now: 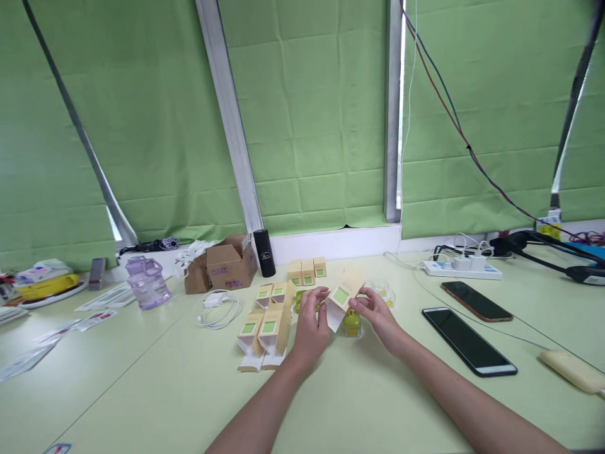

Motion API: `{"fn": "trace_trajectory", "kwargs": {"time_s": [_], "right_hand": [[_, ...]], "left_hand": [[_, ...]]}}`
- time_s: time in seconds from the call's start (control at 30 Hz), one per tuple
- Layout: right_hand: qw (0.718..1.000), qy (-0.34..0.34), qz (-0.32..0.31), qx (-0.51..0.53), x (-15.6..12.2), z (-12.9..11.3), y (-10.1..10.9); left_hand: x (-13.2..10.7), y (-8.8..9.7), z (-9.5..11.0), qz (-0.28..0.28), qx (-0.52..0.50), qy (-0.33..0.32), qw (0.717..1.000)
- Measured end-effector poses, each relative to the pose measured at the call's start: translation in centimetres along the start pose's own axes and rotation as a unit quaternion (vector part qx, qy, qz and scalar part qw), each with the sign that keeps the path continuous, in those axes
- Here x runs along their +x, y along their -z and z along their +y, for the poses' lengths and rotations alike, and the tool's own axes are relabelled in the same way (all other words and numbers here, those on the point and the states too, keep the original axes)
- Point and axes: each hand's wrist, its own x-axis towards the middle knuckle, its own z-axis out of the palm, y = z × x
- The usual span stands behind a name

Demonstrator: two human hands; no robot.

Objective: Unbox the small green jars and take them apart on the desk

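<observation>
Both my hands hold one small tan carton (342,295) with a green label, tilted, its white flap open at the lower end. My left hand (312,325) grips its lower left side, fingers curled. My right hand (378,314) pinches its upper right end. A small green and yellow item (351,323) sits on the table just under the carton. To the left lie several similar cartons (265,331) with open flaps, and three shut ones (307,271) stand in a row behind.
Two phones (467,340) lie at the right, near a power strip (460,269) with chargers. A brown cardboard box (227,265), black cylinder (265,252), white cable (217,309) and purple water jug (147,282) sit at the left. Green blinds cover the windows behind.
</observation>
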Motion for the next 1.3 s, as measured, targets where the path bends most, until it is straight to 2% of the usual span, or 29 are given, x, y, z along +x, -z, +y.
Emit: {"fn": "trace_trajectory", "kwargs": {"time_s": [0.17, 0.37, 0.53, 0.67, 0.8, 0.93, 1.13, 1.3], "right_hand": [[0.999, 0.014, 0.000, -0.035, 0.1, 0.4, 0.2], [0.999, 0.015, -0.009, -0.050, -0.1, 0.1, 0.2], [1.000, -0.011, -0.007, -0.017, -0.4, -1.0, -0.2], [1.000, -0.011, 0.001, -0.011, -0.5, -1.5, -0.4], [1.000, 0.005, 0.008, -0.019, -0.2, -0.6, -0.1], [0.999, 0.028, -0.002, -0.046, 0.2, 0.6, 0.3], [0.996, 0.056, -0.045, -0.047, 0.3, 0.5, 0.2], [0.996, 0.046, -0.062, -0.036, 0.2, 0.1, 0.1]], "left_hand": [[0.1, -0.1, 0.4, 0.005, 0.009, 0.030, 1.000], [0.3, 0.0, 0.7, 0.014, -0.033, 0.077, 0.996], [0.1, 0.0, 0.8, -0.007, -0.072, 0.097, 0.993], [0.0, 0.2, 1.1, -0.037, -0.068, 0.081, 0.994], [0.1, 0.3, 1.0, -0.049, -0.076, 0.064, 0.994], [0.3, 0.1, 0.6, -0.040, -0.103, 0.094, 0.989], [0.6, 0.0, 0.6, -0.024, -0.209, 0.139, 0.968], [0.8, 0.4, 1.2, -0.020, -0.286, 0.182, 0.941]]}}
